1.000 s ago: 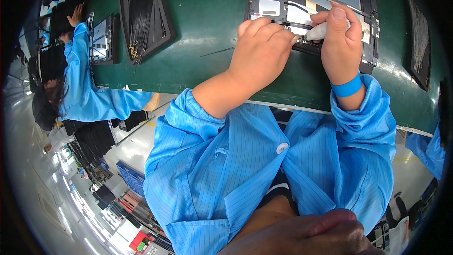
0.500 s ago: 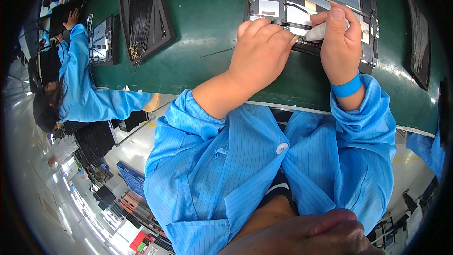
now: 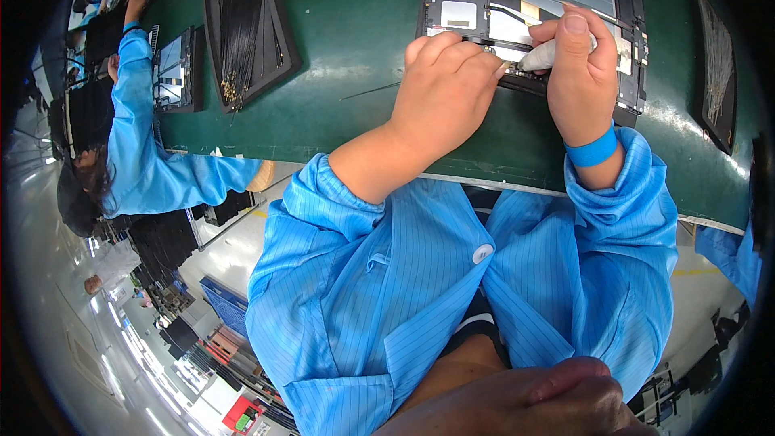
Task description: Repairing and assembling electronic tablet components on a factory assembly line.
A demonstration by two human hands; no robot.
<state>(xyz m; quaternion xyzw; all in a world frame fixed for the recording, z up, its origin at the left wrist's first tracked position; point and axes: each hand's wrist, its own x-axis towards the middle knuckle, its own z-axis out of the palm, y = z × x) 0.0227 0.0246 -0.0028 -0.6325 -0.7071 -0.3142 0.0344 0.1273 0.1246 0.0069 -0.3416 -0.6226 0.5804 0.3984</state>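
Observation:
An opened tablet-like device (image 3: 551, 0), with grey battery panels and a black frame, lies at the far side in front of me. My left hand (image 3: 448, 85) is closed over its near left edge, fingers curled together. A thin black cable (image 3: 370, 91) runs out leftward from under that hand; the fingertips' hold on it is partly hidden. My right hand (image 3: 583, 73) grips a whitish pen-shaped tool (image 3: 542, 56), thumb and fingers wrapped round it. The tool's tip points left and down at the circuit strip on the near edge, close beside my left fingertips.
A black tray (image 3: 250, 32) of thin black cables with gold ends lies left on the green table (image 3: 347, 24). Another tray (image 3: 715, 69) of thin strands stands far right. At left, a co-worker in a blue sleeve (image 3: 133, 105) sits by a similar device (image 3: 175, 70).
My hands and the tool have barely moved. At the left, the co-worker's arm has shifted, with one hand reaching farther away along the table.

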